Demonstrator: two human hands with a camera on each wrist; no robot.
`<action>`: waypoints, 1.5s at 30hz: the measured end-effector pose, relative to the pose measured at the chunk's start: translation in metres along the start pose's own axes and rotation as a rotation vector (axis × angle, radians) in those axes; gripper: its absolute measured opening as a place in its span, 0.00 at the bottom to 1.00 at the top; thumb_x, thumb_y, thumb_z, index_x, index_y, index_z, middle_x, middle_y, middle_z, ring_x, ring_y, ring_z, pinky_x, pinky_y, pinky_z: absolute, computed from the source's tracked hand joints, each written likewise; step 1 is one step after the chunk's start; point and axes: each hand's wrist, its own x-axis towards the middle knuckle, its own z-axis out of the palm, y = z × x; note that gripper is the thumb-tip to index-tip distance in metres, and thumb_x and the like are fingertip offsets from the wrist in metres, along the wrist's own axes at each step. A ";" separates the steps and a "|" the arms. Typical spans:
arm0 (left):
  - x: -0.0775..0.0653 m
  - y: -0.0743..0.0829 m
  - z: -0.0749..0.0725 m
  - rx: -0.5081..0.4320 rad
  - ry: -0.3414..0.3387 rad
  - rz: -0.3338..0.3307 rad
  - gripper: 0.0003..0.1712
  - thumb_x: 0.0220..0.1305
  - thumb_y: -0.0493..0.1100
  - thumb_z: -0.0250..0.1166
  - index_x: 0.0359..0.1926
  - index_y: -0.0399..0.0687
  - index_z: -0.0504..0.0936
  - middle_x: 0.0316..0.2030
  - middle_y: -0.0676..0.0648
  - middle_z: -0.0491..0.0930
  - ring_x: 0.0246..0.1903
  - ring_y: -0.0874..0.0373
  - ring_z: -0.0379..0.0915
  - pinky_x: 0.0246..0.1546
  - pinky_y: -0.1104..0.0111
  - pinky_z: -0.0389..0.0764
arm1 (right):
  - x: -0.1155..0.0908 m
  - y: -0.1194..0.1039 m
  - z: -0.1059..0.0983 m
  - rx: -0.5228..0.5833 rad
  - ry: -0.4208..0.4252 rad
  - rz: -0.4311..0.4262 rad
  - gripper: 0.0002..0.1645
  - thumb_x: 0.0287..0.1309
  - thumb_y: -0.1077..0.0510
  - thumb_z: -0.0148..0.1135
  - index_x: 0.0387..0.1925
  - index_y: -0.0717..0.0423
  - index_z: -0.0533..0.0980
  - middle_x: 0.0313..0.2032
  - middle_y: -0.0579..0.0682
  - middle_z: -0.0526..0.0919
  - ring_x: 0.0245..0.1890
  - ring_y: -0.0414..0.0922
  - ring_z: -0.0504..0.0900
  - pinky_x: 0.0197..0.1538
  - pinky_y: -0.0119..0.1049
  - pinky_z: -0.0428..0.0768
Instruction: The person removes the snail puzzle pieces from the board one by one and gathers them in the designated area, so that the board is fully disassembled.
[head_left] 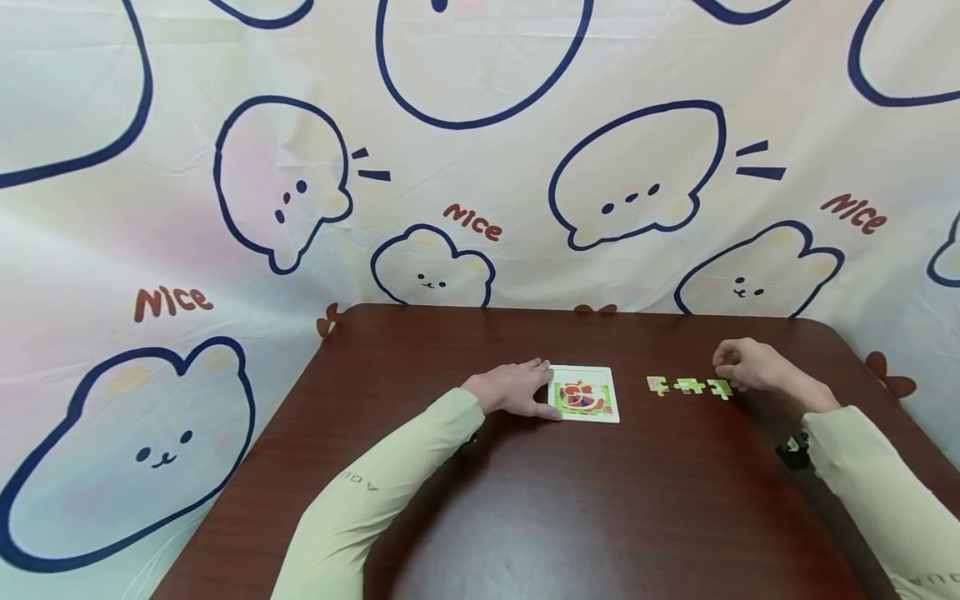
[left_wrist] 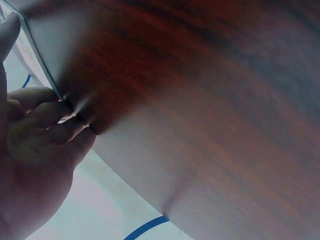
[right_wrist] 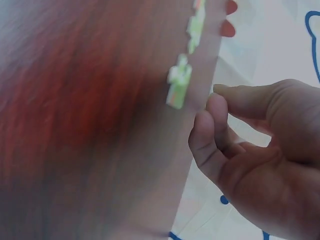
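Note:
At the left side of a white-framed puzzle board (head_left: 582, 415), my left hand (head_left: 513, 389) lays its thumb on the near corner and its fingers by the far corner. The left wrist view shows those fingers (left_wrist: 77, 142) bent down to the tabletop along the board's edge. A colourful picture fills part of the frame. To the right lie three green jigsaw pieces in a row: a left one (head_left: 657, 385), a middle one (head_left: 689, 386) and a right one (head_left: 721, 389). My right hand (head_left: 757, 367) hovers by the right piece, thumb and fingertips drawn together with nothing visible between them.
The dark brown wooden table (head_left: 540, 508) reaches back to a cloth backdrop (head_left: 465, 183) printed with blue-outlined cartoon animals. Its far edge (head_left: 510, 308) runs behind the board and pieces. Between board and pieces is a strip of bare wood.

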 end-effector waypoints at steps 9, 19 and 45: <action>-0.001 0.003 -0.002 -0.004 -0.010 -0.003 0.56 0.57 0.79 0.54 0.76 0.52 0.55 0.77 0.47 0.51 0.77 0.54 0.45 0.73 0.56 0.58 | 0.005 -0.031 0.002 -0.005 0.016 -0.020 0.08 0.68 0.57 0.57 0.40 0.59 0.76 0.31 0.54 0.81 0.24 0.45 0.77 0.28 0.38 0.75; 0.000 0.000 -0.001 -0.001 -0.007 -0.002 0.57 0.56 0.79 0.54 0.76 0.51 0.55 0.77 0.47 0.51 0.77 0.53 0.46 0.74 0.57 0.58 | 0.020 -0.080 0.011 0.003 -0.011 -0.088 0.10 0.68 0.55 0.57 0.43 0.59 0.77 0.34 0.58 0.83 0.25 0.47 0.78 0.26 0.39 0.77; -0.003 0.003 -0.003 -0.001 -0.012 0.001 0.56 0.58 0.78 0.54 0.77 0.52 0.54 0.78 0.47 0.50 0.77 0.53 0.44 0.73 0.58 0.58 | 0.026 -0.123 0.043 0.072 -0.011 -0.151 0.10 0.69 0.53 0.57 0.44 0.54 0.77 0.37 0.58 0.82 0.26 0.45 0.79 0.30 0.37 0.78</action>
